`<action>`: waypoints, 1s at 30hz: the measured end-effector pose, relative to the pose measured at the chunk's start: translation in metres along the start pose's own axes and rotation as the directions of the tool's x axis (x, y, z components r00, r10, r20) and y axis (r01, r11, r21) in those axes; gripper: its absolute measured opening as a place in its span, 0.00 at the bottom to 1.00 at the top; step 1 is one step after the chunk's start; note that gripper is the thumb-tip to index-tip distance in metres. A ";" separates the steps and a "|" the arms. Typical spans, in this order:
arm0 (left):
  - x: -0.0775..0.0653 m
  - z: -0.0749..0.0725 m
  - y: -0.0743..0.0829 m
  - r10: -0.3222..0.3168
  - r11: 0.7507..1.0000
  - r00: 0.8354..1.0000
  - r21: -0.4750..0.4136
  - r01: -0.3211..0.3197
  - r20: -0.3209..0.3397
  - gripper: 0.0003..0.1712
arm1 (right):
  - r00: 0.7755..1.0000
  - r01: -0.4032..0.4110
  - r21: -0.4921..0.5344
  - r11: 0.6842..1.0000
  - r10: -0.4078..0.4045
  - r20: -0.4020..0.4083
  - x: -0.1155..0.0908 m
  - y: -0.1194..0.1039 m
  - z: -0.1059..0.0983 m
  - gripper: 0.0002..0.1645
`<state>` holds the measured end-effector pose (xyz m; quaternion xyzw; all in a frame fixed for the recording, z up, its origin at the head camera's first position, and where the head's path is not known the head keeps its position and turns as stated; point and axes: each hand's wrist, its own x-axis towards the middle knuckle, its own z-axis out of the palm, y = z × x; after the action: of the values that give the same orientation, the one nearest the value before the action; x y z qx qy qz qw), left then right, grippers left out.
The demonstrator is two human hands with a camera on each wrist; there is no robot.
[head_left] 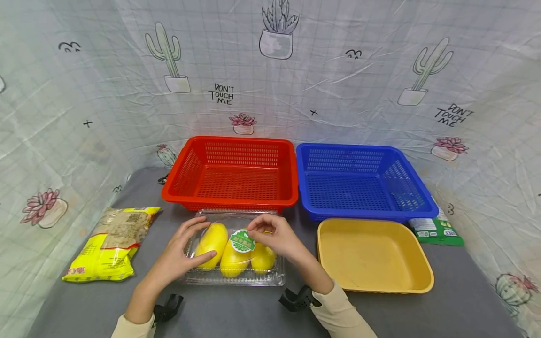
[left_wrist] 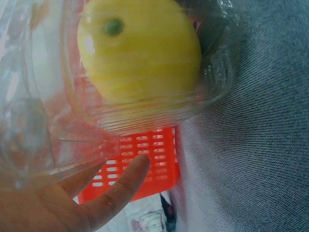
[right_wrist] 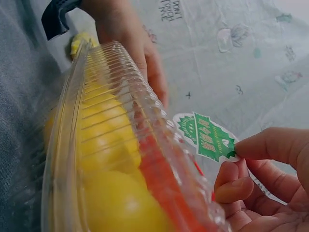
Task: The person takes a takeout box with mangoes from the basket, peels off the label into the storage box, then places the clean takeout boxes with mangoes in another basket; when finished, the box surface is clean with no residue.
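A clear plastic clamshell box (head_left: 236,280) holds yellow fruits (head_left: 212,240) that look like mangoes; one (left_wrist: 145,53) shows a green stem spot in the left wrist view. My left hand (head_left: 179,251) rests on the box's left side, thumb and fingers spread. Between thumb and fingertips, my right hand (head_left: 276,237) pinches the edge of a green-and-white sticker (head_left: 242,241) above the lid. In the right wrist view the sticker (right_wrist: 212,137) stands up from the lid, its printed face showing. Whether its far edge still touches the plastic I cannot tell.
Behind the box stand a red basket (head_left: 236,202) and a blue basket (head_left: 346,180). To the right is a yellow tray (head_left: 372,258), with a green packet (head_left: 439,230) partly behind the blue basket. A yellow bag (head_left: 110,249) lies at the left.
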<state>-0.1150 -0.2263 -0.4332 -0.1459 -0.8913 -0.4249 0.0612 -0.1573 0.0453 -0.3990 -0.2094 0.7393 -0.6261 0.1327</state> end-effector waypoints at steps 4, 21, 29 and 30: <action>0.000 0.000 -0.001 0.004 1.000 1.000 0.007 -0.004 0.000 0.38 | 1.000 -0.011 0.025 1.000 0.011 -0.004 -0.005 0.001 -0.006 0.09; 0.002 0.000 -0.006 -0.007 1.000 1.000 0.001 0.007 0.017 0.40 | 0.991 -0.054 0.053 0.997 0.060 -0.121 -0.036 0.004 -0.042 0.10; 0.001 0.001 -0.007 0.000 1.000 1.000 -0.004 0.000 0.007 0.39 | 0.980 -0.109 0.043 0.993 0.115 -0.164 -0.053 0.011 -0.061 0.12; 0.001 0.001 -0.007 -0.003 1.000 1.000 -0.003 0.004 0.009 0.39 | 0.978 -0.113 0.043 0.993 0.119 -0.173 -0.055 0.012 -0.063 0.12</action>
<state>-0.1177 -0.2296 -0.4385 -0.1464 -0.8913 -0.4255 0.0562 -0.1394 0.1283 -0.4027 -0.1078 0.7488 -0.6452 0.1068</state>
